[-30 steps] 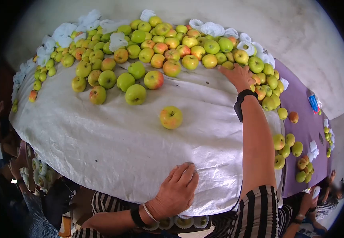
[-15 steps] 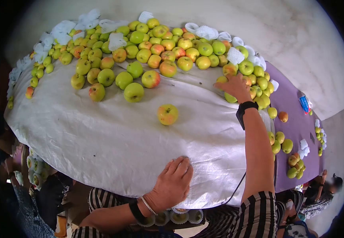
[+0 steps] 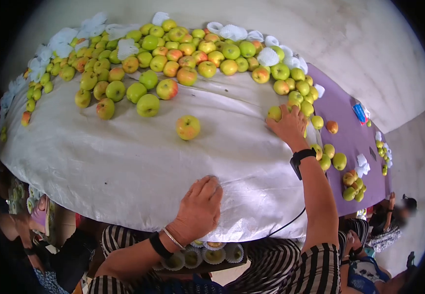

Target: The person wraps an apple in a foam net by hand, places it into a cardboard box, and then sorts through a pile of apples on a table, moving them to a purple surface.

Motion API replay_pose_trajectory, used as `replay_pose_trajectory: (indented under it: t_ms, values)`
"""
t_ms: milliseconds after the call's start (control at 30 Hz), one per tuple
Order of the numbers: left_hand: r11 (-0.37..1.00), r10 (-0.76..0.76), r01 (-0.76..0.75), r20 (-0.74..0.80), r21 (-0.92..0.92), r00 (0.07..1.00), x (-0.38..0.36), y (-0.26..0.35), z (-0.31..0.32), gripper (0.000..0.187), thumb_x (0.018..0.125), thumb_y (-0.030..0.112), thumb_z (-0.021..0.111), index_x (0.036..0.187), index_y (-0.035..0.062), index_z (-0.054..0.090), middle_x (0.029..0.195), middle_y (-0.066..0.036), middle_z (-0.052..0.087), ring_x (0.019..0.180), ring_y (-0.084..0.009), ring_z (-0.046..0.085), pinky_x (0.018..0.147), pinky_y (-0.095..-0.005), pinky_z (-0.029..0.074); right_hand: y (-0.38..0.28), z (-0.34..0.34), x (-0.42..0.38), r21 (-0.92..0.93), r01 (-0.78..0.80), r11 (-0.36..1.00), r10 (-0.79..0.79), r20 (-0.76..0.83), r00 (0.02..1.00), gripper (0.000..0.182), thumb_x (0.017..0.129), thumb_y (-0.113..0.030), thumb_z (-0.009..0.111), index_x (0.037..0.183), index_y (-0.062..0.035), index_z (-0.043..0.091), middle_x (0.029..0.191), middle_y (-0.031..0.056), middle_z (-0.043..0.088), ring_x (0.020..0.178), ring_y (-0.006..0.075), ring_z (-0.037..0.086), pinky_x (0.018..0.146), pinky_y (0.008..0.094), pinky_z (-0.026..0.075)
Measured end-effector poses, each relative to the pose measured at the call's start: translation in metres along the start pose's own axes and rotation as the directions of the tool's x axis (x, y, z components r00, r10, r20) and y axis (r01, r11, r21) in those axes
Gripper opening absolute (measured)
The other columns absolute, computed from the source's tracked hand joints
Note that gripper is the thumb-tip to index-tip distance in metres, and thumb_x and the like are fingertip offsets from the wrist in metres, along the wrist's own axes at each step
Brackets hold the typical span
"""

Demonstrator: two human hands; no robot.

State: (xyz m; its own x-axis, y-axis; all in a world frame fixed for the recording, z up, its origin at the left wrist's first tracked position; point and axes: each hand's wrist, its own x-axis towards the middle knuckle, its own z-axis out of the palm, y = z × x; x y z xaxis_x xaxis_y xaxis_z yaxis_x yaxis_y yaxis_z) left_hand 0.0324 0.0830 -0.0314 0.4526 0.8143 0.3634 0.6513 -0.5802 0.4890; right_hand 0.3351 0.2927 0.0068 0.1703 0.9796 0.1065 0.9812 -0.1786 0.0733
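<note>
Loosely curled fingers are seen on the left hand (image 3: 198,206), laid palm down near the front edge of the white sheet (image 3: 124,166); whether anything is held beneath it cannot be told. Farther out and slightly left, a lone red-yellow apple (image 3: 188,127) is set apart, its stem hollow turned upward, its form round without a clear long axis. Between it and the right hand, a broad stretch of sheet is left for sideways movement. Beside that hand's index finger, a yellow-green apple (image 3: 274,113) is touched on its right side; no long axis is shown by it. The right hand (image 3: 291,122) is held open, fingers spread and pointed away, with its far side crowded by piled apples (image 3: 302,88). Farther right, the purple cloth (image 3: 342,93) is bordered by the sheet.
</note>
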Motion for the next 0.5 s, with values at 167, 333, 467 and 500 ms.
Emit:
replay_pose_trajectory:
  t_ms: [167,333,467,500]
  values:
    - [1.000,-0.010,0.010,-0.004,-0.018,1.000,0.002,0.005,-0.002,0.040,0.080,0.006,0.069,0.119,0.0017,0.062,0.133,-0.019,0.057,0.127,-0.0402,0.056,0.102,-0.0478,0.052,0.058,0.012,-0.022,-0.144,0.000,0.990,-0.014,-0.091,0.996,0.072,0.082,-0.052,0.071,0.143,-0.0175,0.056,0.145,0.0143,0.047,0.136,0.0344,0.045,0.110,0.0575,0.034]
    - [1.000,-0.016,0.016,-0.001,-0.011,1.000,0.002,0.005,0.000,0.040,0.080,0.006,0.069,0.120,0.0019,0.064,0.134,-0.020,0.058,0.128,-0.0401,0.056,0.103,-0.0472,0.052,0.090,0.004,-0.025,-0.333,-0.035,0.942,0.031,-0.018,0.999,0.065,0.085,-0.042,0.070,0.143,-0.0173,0.052,0.146,0.0131,0.047,0.136,0.0340,0.045,0.109,0.0567,0.037]
    - [1.000,-0.018,0.018,0.017,0.006,1.000,0.002,0.005,0.000,0.042,0.079,0.005,0.069,0.121,0.0019,0.064,0.135,-0.020,0.058,0.129,-0.0398,0.056,0.102,-0.0469,0.052,0.107,0.009,-0.021,-0.341,-0.063,0.938,0.062,-0.013,0.998,0.059,0.087,-0.034,0.069,0.140,-0.0176,0.051,0.151,0.0128,0.042,0.135,0.0363,0.046,0.108,0.0583,0.039]
    - [1.000,-0.017,0.017,0.019,0.004,1.000,0.003,0.006,0.000,0.043,0.079,0.005,0.069,0.121,0.0017,0.064,0.135,-0.020,0.058,0.129,-0.0399,0.056,0.102,-0.0470,0.052,0.112,0.011,-0.020,-0.325,-0.072,0.943,0.067,-0.028,0.997,0.058,0.088,-0.034,0.068,0.141,-0.0182,0.051,0.154,0.0131,0.039,0.137,0.0377,0.044,0.109,0.0589,0.039]
